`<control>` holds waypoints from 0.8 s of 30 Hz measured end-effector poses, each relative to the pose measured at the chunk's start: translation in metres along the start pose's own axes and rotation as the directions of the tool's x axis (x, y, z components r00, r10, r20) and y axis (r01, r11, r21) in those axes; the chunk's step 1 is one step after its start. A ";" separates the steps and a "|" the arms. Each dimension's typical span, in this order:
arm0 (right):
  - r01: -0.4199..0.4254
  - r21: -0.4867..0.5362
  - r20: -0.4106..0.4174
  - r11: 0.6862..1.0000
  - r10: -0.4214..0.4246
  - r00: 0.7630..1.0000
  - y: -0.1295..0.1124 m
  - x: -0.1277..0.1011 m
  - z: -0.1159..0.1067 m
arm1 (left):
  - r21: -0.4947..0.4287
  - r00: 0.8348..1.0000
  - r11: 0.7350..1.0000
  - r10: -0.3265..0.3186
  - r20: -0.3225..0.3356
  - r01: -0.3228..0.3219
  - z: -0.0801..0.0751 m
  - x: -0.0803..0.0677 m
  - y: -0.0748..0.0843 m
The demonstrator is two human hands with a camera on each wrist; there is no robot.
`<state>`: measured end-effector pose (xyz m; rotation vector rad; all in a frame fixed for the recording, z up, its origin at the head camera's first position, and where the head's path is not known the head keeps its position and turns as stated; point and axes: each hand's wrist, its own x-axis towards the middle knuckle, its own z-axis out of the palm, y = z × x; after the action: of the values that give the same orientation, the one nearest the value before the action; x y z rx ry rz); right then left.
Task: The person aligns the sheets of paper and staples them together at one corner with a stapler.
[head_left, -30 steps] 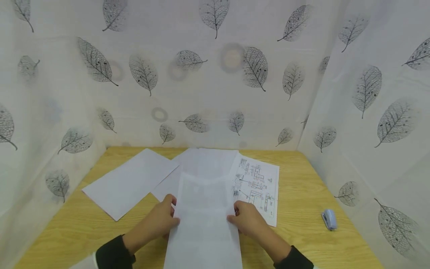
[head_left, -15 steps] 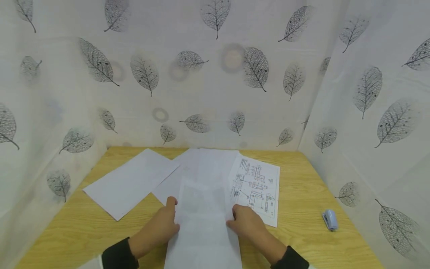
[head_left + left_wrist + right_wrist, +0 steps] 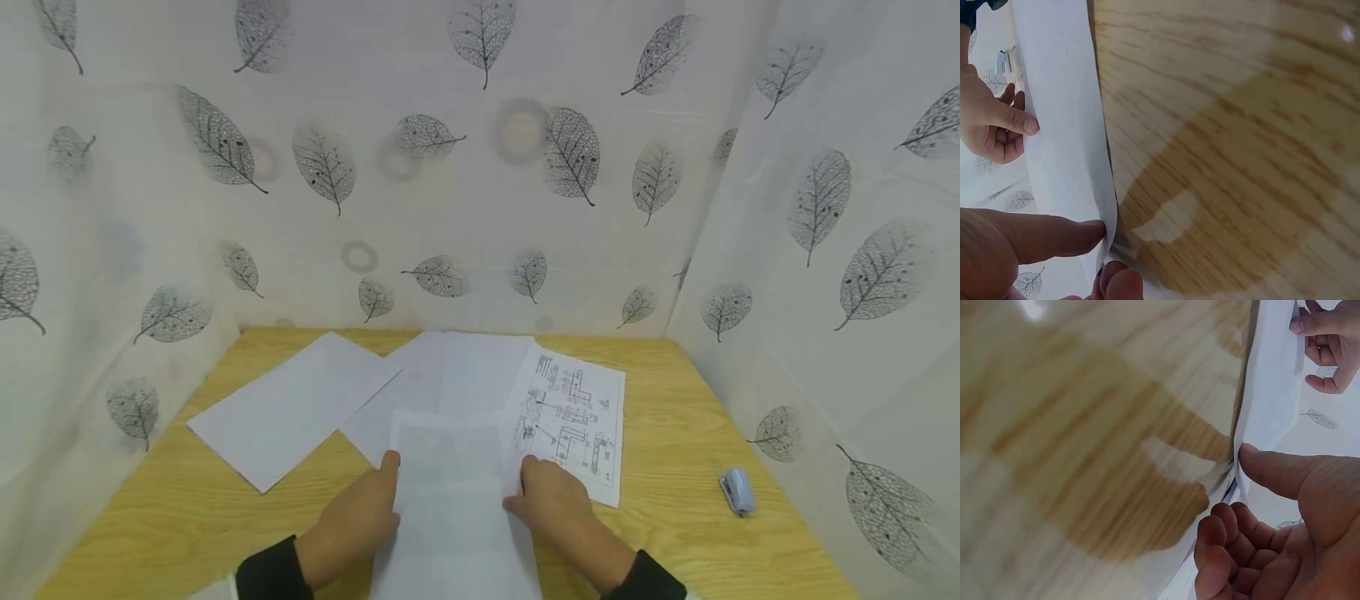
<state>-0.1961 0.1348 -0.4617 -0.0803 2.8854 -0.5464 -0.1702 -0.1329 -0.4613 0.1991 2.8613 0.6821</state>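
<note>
Holding a white paper [image 3: 453,508] in the middle foreground, over the near part of a wood-grain table [image 3: 675,433]. Grasping its nine o'clock edge with the left hand [image 3: 352,521], pinching between thumb and curled fingers. Grasping its three o'clock edge with the right hand [image 3: 555,508], pinching likewise, placing the thumb on the upper face and bending the fingers round beneath. Curving slightly along the edge at the left thumb, in the left wrist view. Running out of frame toward six o'clock; ending at twelve o'clock in a straight far edge and overlapping, from the head camera's angle, some middle papers [image 3: 480,367]. Not revealing whether single or layered, nor whether touching the table beneath.

Showing, at ten o'clock, a slanted white sheet [image 3: 292,408], meeting the middle papers at one corner. Showing, at two o'clock, a printed drawing [image 3: 577,425], bordering the middle papers and stopping well short of the table's right edge. Showing, farther out at three o'clock, a small blue-grey stapler [image 3: 737,491], resting near that edge, well apart from every paper. Leaving room for moving, with visible wood grain, between stapler and right hand and between left hand and slanted white sheet. Bounding the far edge and both sides with a leaf-patterned curtain [image 3: 480,208].
</note>
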 end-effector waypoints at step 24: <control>0.006 -0.060 -0.036 0.998 -0.008 0.999 0.003 -0.010 0.001 | 0.197 0.998 0.980 0.002 0.065 -0.015 -0.002 -0.006 0.008</control>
<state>-0.1864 0.1387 -0.4616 -0.0906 2.9384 -0.4680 -0.1644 -0.1276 -0.4556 0.2568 2.8650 0.3837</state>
